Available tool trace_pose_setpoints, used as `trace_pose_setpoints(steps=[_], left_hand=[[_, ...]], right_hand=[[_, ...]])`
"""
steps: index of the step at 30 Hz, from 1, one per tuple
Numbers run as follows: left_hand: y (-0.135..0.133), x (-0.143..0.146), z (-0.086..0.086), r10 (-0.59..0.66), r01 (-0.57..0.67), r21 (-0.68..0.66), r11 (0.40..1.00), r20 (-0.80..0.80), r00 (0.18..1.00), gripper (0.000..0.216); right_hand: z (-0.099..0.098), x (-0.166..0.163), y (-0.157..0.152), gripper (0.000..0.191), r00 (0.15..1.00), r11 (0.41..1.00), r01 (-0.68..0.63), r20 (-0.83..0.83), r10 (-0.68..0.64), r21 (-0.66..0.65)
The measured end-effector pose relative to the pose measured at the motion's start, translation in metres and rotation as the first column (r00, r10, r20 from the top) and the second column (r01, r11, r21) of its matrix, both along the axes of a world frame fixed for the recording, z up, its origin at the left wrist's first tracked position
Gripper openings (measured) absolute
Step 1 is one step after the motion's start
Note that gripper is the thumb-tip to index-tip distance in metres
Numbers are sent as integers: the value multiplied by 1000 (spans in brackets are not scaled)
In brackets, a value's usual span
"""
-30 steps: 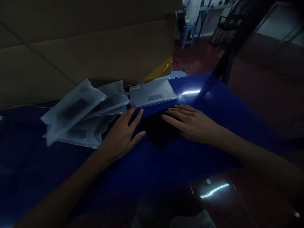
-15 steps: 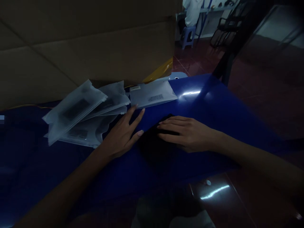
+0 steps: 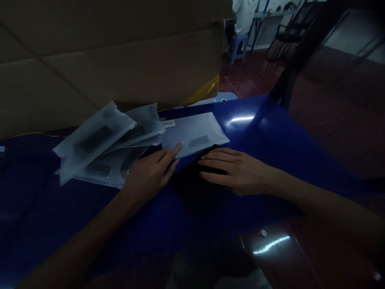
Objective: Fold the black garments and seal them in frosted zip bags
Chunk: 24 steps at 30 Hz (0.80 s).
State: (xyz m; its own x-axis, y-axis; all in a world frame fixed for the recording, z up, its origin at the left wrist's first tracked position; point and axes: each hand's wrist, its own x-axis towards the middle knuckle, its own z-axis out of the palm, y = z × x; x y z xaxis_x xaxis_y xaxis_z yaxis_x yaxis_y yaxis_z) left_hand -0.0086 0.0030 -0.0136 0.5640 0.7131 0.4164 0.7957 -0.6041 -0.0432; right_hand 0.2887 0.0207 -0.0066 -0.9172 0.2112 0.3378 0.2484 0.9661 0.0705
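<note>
My left hand (image 3: pixel 152 172) has its fingers stretched out, the index fingertip resting on a white plastic packet (image 3: pixel 195 128) with printed text and a small label. To the right, my right hand (image 3: pixel 230 170) lies over a soft-looking black item (image 3: pixel 192 188), palm down with its fingers extended across it; its thumb is hidden. What the black item is I cannot make out in the dim light. Left of my left hand, several frosted zip bags (image 3: pixel 99 138) overlap in a loose pile, with dark contents and print showing through.
A large cardboard box (image 3: pixel 129 68) stands behind the bags, with yellow tape at its lower corner. The blue tabletop (image 3: pixel 264 132) is glossy. Beyond it are a seated person (image 3: pixel 243 18) on a blue stool (image 3: pixel 239 46), a black chair (image 3: pixel 290 34) and a dark slanted post (image 3: pixel 294 60).
The white packet has slid toward me, away from the box, with my left fingers on it. My left hand has drawn back slightly; my right hand has stayed on the black item.
</note>
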Motion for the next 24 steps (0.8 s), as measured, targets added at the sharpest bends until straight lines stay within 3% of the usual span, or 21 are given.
trace_pose_setpoints(steps=[11,19,24], left_hand=[[6,-9,-11,-16,15,151,988,6,1000,25],[1,-2,-3,-64,71,97,993,-72,995,31],[0,-3,-5,-92,92,139,986,-5,996,28]], right_hand=[[1,-3,-2,35,997,998,-64,-32,65,30],[-1,-2,-3,40,998,998,-55,-25,54,-9],[-1,-5,-3,31,991,996,-71,-107,77,55]])
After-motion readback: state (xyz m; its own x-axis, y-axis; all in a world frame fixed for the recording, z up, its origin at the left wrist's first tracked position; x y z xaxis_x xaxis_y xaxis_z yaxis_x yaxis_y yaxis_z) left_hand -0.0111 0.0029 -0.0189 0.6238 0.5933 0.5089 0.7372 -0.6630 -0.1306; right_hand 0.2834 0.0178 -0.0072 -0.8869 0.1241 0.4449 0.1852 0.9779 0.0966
